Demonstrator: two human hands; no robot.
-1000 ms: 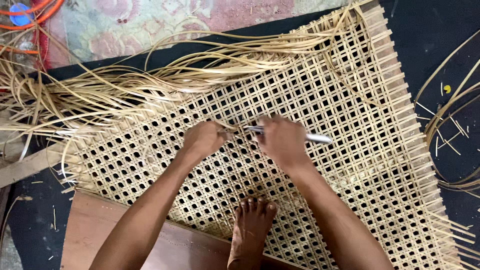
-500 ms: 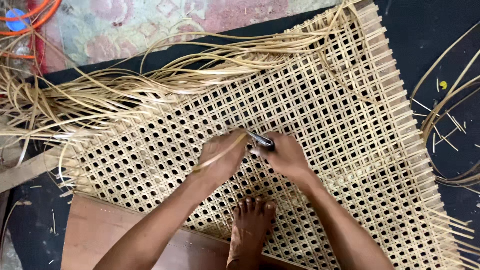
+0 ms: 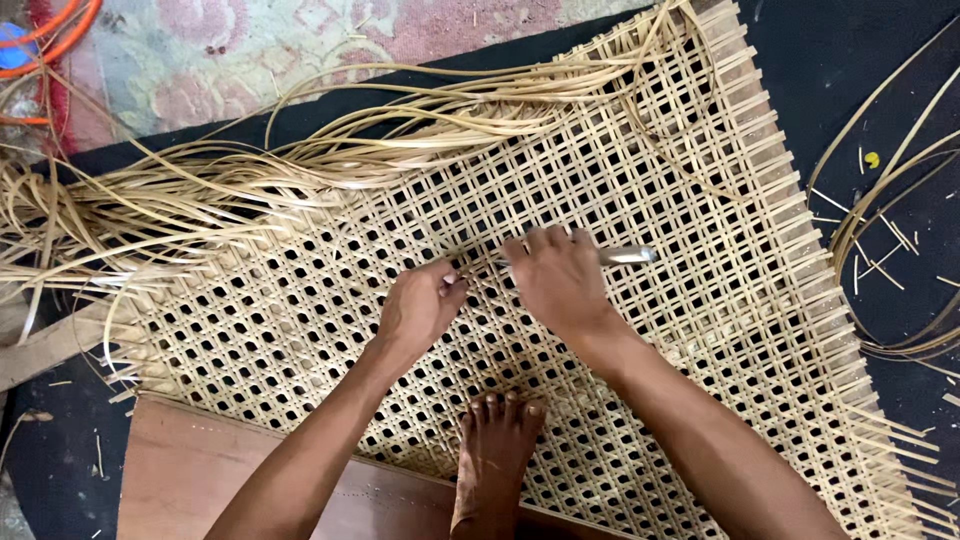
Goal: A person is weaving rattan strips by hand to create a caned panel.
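Head view: a large woven cane panel (image 3: pixel 620 200) with an open square mesh fills the middle and right of the frame, lying on a dark floor mat (image 3: pixel 860 60). Loose cane strands (image 3: pixel 200 200) trail off its upper-left edge. A wooden board (image 3: pixel 190 470) sits at lower left, with 1 bare foot (image 3: pixel 495 450) resting on the mesh at bottom centre. At centre, the right hand (image 3: pixel 560 285) has its grip closed around a metal tool (image 3: pixel 625 256). Just left, the left hand (image 3: pixel 420 305) pinches a cane strand (image 3: pixel 452 280) against the weave.
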